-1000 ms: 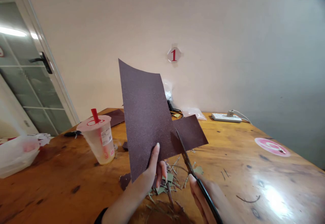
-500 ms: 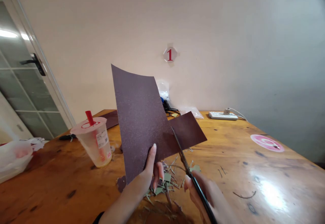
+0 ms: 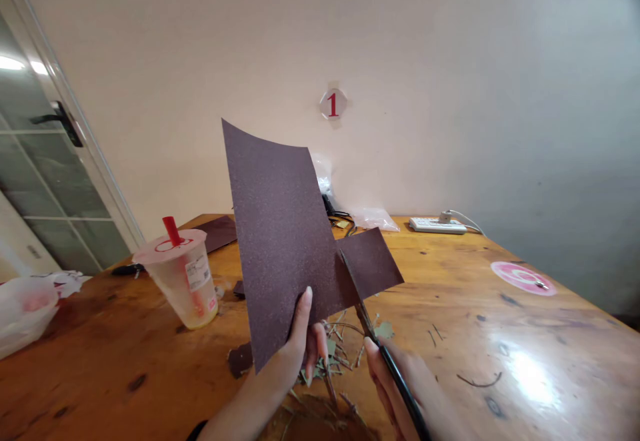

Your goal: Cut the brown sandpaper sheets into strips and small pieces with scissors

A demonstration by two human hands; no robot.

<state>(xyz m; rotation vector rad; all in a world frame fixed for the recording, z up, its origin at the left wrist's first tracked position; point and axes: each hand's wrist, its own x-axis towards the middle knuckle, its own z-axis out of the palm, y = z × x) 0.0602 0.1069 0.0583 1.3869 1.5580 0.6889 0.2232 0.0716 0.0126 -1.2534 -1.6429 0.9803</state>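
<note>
A large sheet of dark purple-brown card [image 3: 280, 228] stands raised over the table, its top edge curled. My left hand [image 3: 299, 341] is closed on its lower part, thumb on the near face. In my right hand [image 3: 397, 381] is a pair of black-handled scissors [image 3: 366, 320], my fingers wrapped round the handles. The blades lie across the card, next to a flap [image 3: 373, 261] that sticks out to the right and is still joined to the sheet. Beneath my hands lie twig pieces and green paper scraps [image 3: 384, 330].
A plastic cup with a red straw [image 3: 180, 274] stands at left, near a white plastic bag [image 3: 25, 314]. More dark card [image 3: 217, 233] lies behind it. Toward the back are black cables [image 3: 343, 216] and a power strip [image 3: 437, 225]. A pink round disc [image 3: 523, 278] lies at right.
The flap at right has tipped slightly downward, and the scissor blades look closer together across the card. The sheet has shifted slightly right in view. Both hands keep their hold.
</note>
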